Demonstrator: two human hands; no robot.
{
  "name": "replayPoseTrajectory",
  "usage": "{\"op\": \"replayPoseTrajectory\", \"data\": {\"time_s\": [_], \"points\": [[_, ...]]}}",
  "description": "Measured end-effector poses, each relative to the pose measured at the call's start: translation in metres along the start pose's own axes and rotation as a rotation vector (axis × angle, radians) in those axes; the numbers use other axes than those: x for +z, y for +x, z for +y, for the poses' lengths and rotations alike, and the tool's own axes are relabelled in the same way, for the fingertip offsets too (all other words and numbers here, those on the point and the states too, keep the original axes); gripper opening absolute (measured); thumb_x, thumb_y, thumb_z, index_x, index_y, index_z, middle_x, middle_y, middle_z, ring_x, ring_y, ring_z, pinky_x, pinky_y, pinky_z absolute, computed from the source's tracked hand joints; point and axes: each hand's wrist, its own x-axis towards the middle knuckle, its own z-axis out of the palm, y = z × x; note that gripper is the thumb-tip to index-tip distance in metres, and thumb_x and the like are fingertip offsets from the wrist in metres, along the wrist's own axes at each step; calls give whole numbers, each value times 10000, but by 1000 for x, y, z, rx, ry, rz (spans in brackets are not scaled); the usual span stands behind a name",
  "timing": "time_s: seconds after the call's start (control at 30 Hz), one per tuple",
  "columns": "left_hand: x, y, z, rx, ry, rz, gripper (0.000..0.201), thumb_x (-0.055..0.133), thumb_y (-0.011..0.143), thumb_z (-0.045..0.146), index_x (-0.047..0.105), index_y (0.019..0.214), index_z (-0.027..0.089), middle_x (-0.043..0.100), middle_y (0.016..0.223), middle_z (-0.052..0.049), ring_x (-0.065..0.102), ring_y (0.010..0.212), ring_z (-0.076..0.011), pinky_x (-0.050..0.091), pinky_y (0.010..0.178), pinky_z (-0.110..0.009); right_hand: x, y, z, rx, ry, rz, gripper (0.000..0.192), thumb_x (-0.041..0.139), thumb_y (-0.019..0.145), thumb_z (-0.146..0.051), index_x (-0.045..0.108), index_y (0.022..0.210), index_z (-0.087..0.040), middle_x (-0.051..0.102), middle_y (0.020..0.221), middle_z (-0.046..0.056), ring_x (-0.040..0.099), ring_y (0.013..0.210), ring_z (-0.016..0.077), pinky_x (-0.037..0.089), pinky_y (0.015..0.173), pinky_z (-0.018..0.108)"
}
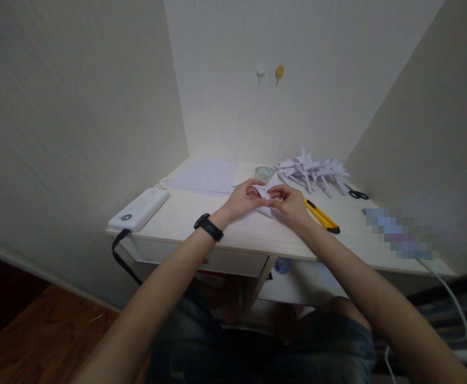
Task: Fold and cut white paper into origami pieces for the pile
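Observation:
Between both hands, just above the desk, is a piece of folded white paper (266, 209) with a pointed flap rising behind the fingers. My left hand (244, 199), with a black watch at the wrist, pinches its left side. On the other side my right hand (290, 202) grips the paper with thumb and fingertips. The two thumbs nearly meet at the middle. Part of the paper is hidden behind the fingers. A yellow utility knife (321, 216) lies close to my right wrist, and a roll of clear tape (264, 172) lies behind the hands.
A heap of folded paper pinwheel shapes (315, 169) sits at the back right, beside black-handled scissors (358, 194). White sheets (205, 175) lie at the back left. A white power bank (140, 209) with a black strap rests on the left edge; a blurred-out device (399, 233) lies right.

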Motion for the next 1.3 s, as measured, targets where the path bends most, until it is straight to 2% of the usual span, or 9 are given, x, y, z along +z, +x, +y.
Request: {"op": "replayPoseTrajectory", "data": {"time_s": [0.2, 0.33, 0.5, 0.67, 0.8, 0.9, 1.03, 1.13, 1.3], "points": [[3, -2, -7, 60, 223, 51, 436, 780, 706, 173, 607, 1105, 148, 637, 723, 11, 617, 641, -126, 469, 625, -252, 0, -2, 4, -113, -220, -13, 287, 793, 641, -289, 703, 902, -211, 687, 742, -1, 605, 727, 187, 441, 750, 339], [10, -13, 4, 235, 648, 67, 363, 636, 849, 230, 557, 1195, 157, 699, 814, -42, 671, 744, -176, 497, 683, -286, -1, -1, 7, -141, -244, -8, 304, 727, 639, -218, 669, 937, -209, 691, 761, -6, 621, 747, 191, 445, 763, 343], [25, -22, 20, 535, 1335, -79, 245, 434, 952, 221, 577, 1120, 114, 690, 860, -126, 666, 775, -248, 473, 676, -355, -1, 1, 5, -120, -124, 24, 321, 657, 583, -184, 626, 902, -201, 673, 732, -10, 614, 678, 180, 458, 672, 311], [34, -21, 16, 671, 1536, -137, 267, 349, 978, 189, 595, 1053, 120, 668, 869, -140, 665, 784, -275, 458, 658, -377, -3, 3, 6, -89, 3, 49, 326, 620, 550, -180, 599, 873, -218, 668, 776, -10, 618, 670, 171, 460, 624, 290], [33, -21, 15, 626, 1512, -123, 230, 369, 970, 180, 579, 1042, 121, 657, 886, -136, 657, 804, -258, 466, 679, -369, -3, 5, 6, -74, 43, 86, 334, 666, 526, -182, 599, 851, -217, 650, 757, -19, 601, 652, 155, 458, 618, 284], [30, -20, 13, 541, 1389, -54, 199, 375, 979, 217, 550, 1010, 128, 655, 871, -125, 654, 801, -246, 482, 693, -361, -4, 6, 4, -33, 95, 99, 358, 734, 516, -199, 587, 841, -222, 635, 720, -33, 582, 636, 144, 448, 600, 274], [22, -15, 5, 399, 962, 83, 147, 453, 972, 293, 479, 1049, 170, 661, 911, -85, 661, 812, -200, 514, 718, -323, -5, 5, 3, 43, 196, 118, 451, 837, 497, -243, 578, 865, -227, 627, 686, -50, 589, 647, 136, 461, 622, 267], [17, -9, 0, 354, 661, 123, 167, 587, 898, 266, 466, 997, 205, 654, 922, -41, 658, 852, -166, 529, 780, -306, -5, 5, 3, 78, 233, 122, 504, 880, 479, -282, 572, 874, -229, 636, 687, -51, 598, 644, 134, 475, 629, 270], [17, -3, 1, 239, 336, 151, 265, 716, 765, 165, 484, 888, 196, 645, 864, -14, 647, 805, -133, 531, 785, -294, -4, 3, 0, 105, 217, 97, 549, 897, 472, -365, 561, 884, -228, 650, 701, -42, 609, 621, 142, 496, 614, 288]]}}
